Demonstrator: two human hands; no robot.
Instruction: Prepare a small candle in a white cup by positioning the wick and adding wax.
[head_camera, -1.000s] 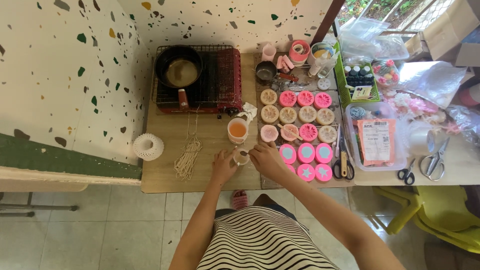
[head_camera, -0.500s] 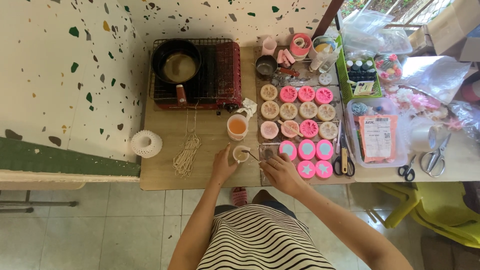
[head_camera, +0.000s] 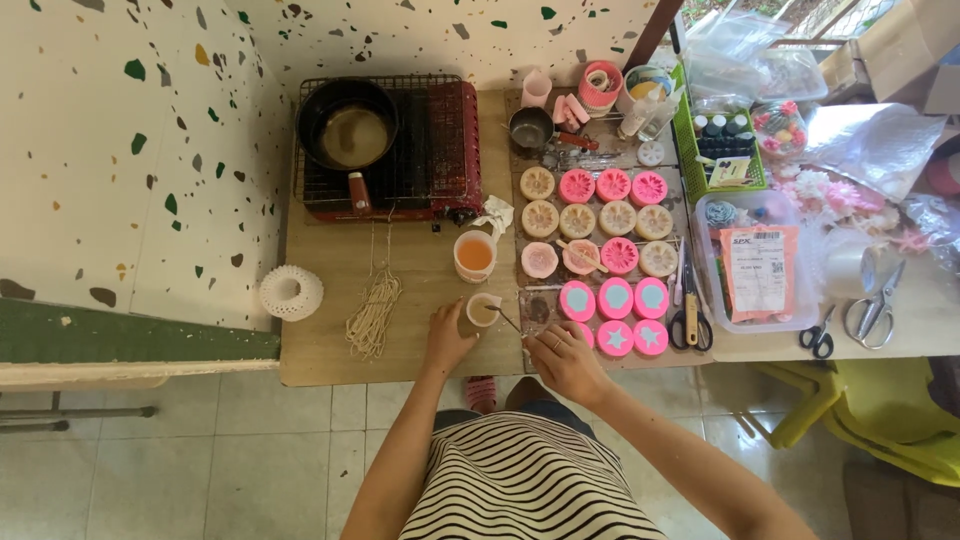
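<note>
A small cream cup (head_camera: 483, 309) stands on the wooden table (head_camera: 330, 350) near its front edge. My left hand (head_camera: 446, 338) touches the cup's left side and steadies it. My right hand (head_camera: 560, 355) holds a thin stick (head_camera: 505, 320) whose tip rests in the cup. Just behind stands a clear cup of orange liquid (head_camera: 474, 256). To the right lie rows of round pink and cream moulds (head_camera: 598, 235), and pink moulds with pale blue shapes (head_camera: 614, 298).
A black pan (head_camera: 350, 132) sits on a red portable stove (head_camera: 440, 150) at the back left. String (head_camera: 374, 315) and a white lacy ring (head_camera: 291, 292) lie left. Scissors (head_camera: 690, 325) and a clear bin (head_camera: 760, 275) are right.
My right hand drew back from over the cup toward the table's front edge, pulling the stick out at an angle. My left hand stayed on the cup.
</note>
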